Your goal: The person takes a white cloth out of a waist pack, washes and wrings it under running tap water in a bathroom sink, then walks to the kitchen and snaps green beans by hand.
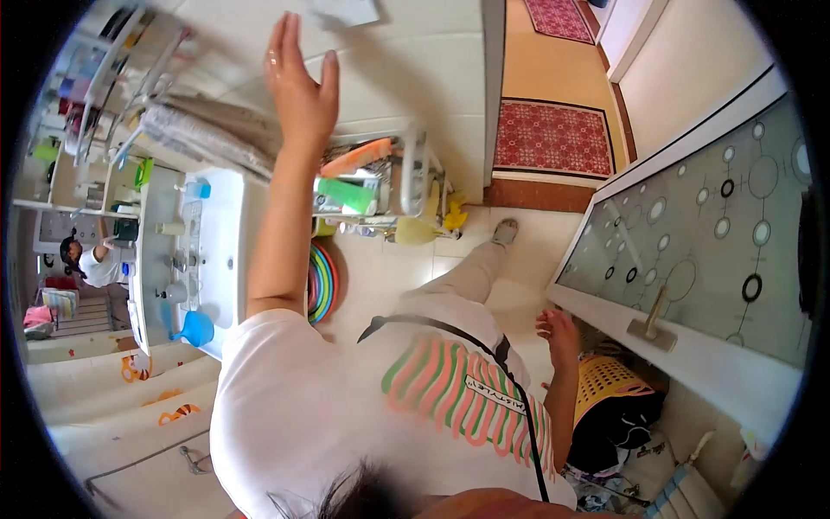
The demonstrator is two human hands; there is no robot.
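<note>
My left hand point(303, 91) reaches out with its fingers stretched and the thumb apart, in front of the pale wall tiles. It holds nothing. Just beyond its fingertips is a small white flat object point(346, 10), cut off by the view's edge. Below the hand stands a rack point(415, 173) with an orange item point(359, 157) and a green item point(347, 195). My right hand point(560, 339) hangs at my side, its fingers loosely bent and somewhat apart, with nothing visible in them. The door point(692, 216) with a patterned glass panel is close to it.
A white washbasin point(246, 251) with a blue cup point(197, 329) lies left, beside a mirror point(78, 294). Coloured round basins point(323, 281) stand under the rack. A yellow basket point(609, 385) with dark cloth is behind the door. Beyond the doorway lies a red mat point(553, 137).
</note>
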